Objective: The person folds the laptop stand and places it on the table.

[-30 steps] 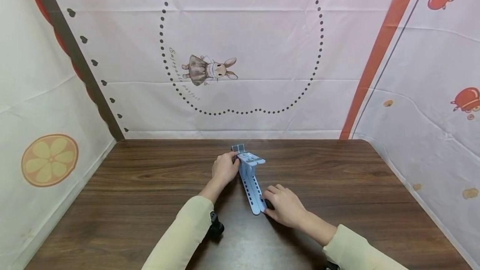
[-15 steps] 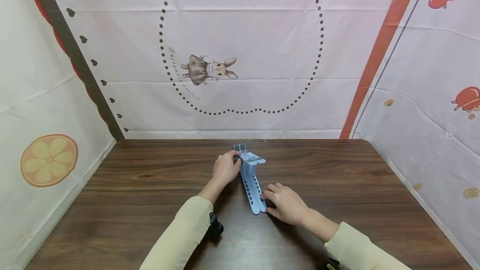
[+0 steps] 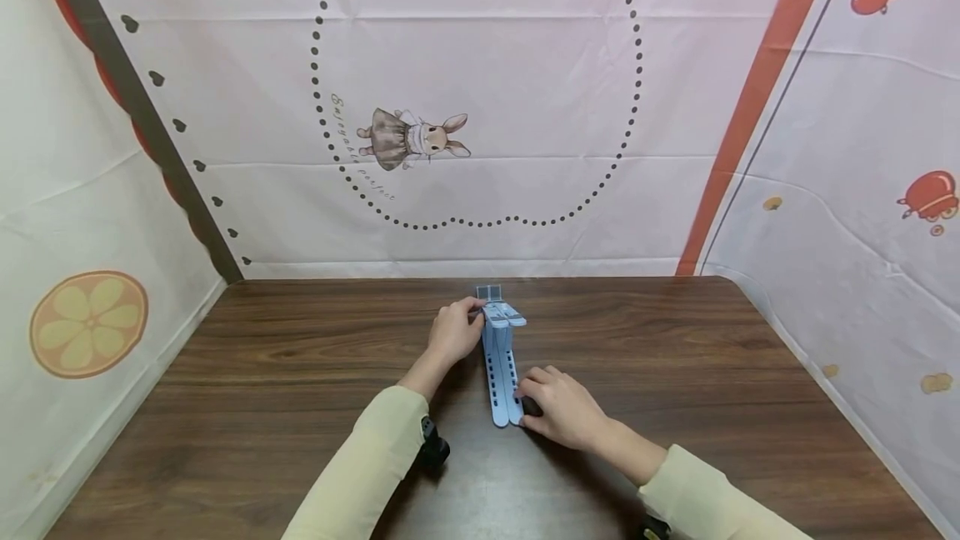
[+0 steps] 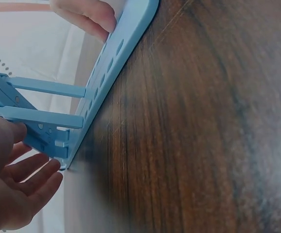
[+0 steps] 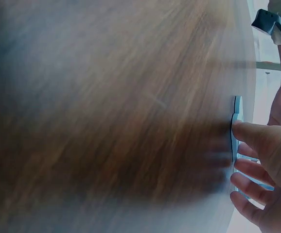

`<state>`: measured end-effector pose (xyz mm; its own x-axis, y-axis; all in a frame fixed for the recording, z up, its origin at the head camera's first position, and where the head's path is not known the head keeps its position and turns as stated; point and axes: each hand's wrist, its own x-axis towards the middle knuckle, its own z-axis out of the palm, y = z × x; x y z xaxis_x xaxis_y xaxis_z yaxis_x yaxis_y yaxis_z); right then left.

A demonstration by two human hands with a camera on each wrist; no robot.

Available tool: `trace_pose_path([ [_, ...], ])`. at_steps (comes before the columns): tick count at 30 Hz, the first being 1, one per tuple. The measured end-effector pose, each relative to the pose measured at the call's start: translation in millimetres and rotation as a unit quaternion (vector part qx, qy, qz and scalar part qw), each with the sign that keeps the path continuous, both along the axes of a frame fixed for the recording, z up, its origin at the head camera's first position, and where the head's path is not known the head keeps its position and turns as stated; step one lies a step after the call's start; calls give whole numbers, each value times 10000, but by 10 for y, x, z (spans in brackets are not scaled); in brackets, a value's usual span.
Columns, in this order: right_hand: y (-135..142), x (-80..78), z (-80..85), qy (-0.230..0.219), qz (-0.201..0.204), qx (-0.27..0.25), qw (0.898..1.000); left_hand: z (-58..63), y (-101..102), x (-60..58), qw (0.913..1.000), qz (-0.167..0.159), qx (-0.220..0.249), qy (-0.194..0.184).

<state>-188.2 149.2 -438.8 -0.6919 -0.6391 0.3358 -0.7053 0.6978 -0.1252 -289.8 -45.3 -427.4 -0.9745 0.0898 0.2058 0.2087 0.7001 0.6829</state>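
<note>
A light blue folding stand (image 3: 501, 386), like one for a phone or tablet, stands on the wooden table with its slotted base pointing toward me. Its tilted upper plate (image 4: 15, 101) rises on two struts at the far end. My left hand (image 3: 454, 332) grips this upper part from the left, thumb on the plate in the left wrist view. At the base's near right corner is my right hand (image 3: 566, 408), with bent fingers holding the edge. In the right wrist view, the thumb (image 5: 250, 133) lies against the base end.
The dark wood table (image 3: 300, 407) reaches back to a printed cloth (image 3: 525, 107) hung behind it, with more cloth at both sides. A black wrist camera (image 3: 433, 448) sits under my left wrist.
The stand has turned slightly, its near end swinging left so the base points more directly at me. My right hand has moved a little left with it; the left hand keeps its hold.
</note>
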Motion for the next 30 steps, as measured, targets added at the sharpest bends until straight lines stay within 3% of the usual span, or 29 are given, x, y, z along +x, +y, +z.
trace_pose_path([
  [12,-124,9,2,-41,-157,87,9998,-39,-13,-40,9995,-165,247,-121],
  [30,-208,38,-8,196,-190,123,9996,-33,-34,-3,9994,29,260,-225],
])
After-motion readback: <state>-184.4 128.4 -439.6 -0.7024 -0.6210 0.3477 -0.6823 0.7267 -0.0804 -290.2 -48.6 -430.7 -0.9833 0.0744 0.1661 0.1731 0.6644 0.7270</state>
